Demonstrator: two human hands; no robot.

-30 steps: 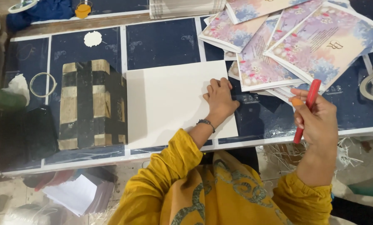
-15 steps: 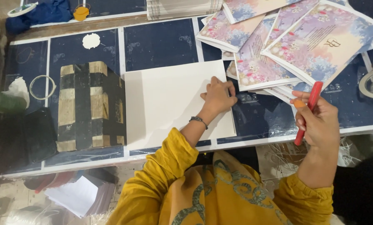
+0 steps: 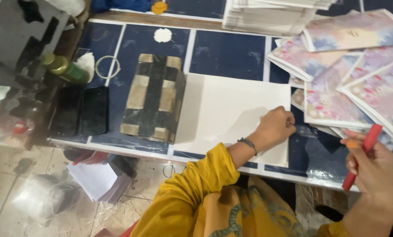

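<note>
A white sheet of card [image 3: 225,109] lies flat on the dark blue table [image 3: 227,50]. My left hand [image 3: 275,127] rests on the sheet's right edge, fingers curled and pinching that edge. My right hand [image 3: 374,169] hovers off the table's front right, closed around a red tool with an orange tip [image 3: 363,153]. Several floral printed cards [image 3: 346,87] lie fanned out just beyond the right hand. A taped black-and-tan block [image 3: 152,96] stands against the sheet's left edge.
A stack of white sheets [image 3: 271,15] sits at the back. A green bottle [image 3: 67,68], a wire ring [image 3: 106,66] and a dark phone [image 3: 93,109] lie at the left. Papers [image 3: 97,177] lie on the floor below the table edge.
The view has swung left and nearer. My left hand has slid toward the sheet's right edge. The right hand still holds the red tool.
</note>
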